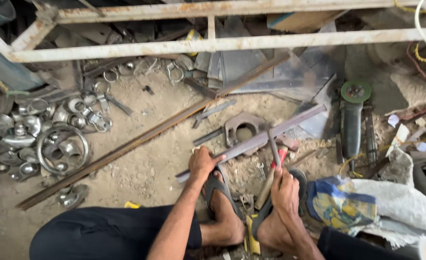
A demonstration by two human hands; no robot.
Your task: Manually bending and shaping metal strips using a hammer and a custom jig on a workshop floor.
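Sandy workshop floor [140, 168], strewn with metal stock and scrap. Rusted white-painted steel frame [213, 45], spanning the far side from left to right. Long rusty angle iron [140, 139], lying diagonally from near left to far right, its far end resting over grey sheet-metal offcuts [251, 67]. Heap of polished steel fittings [25, 135] at left, rings and caps, with one large steel ring [61, 149] lying on its near edge. Angle grinder [352, 115] with a green-centred disc, at right, lying flat. Crumpled white sack and blue-and-yellow printed cloth [343, 202], near right. Grey flat steel bar [266, 136], at centre, running diagonally from near left up to far right; its near end is pinned under the left hand [203, 162], closed over it just beyond the person's sandalled left foot. Rusty pipe clamp [242, 126] with a round opening, lying just behind the bar. Right hand [284, 190], closed around the wooden handle of a hammer [273, 153], whose thin metal head stands upright against the bar. The hands are apart, each clamped on its own item. Small spanner [262, 169], on the floor between the hands.
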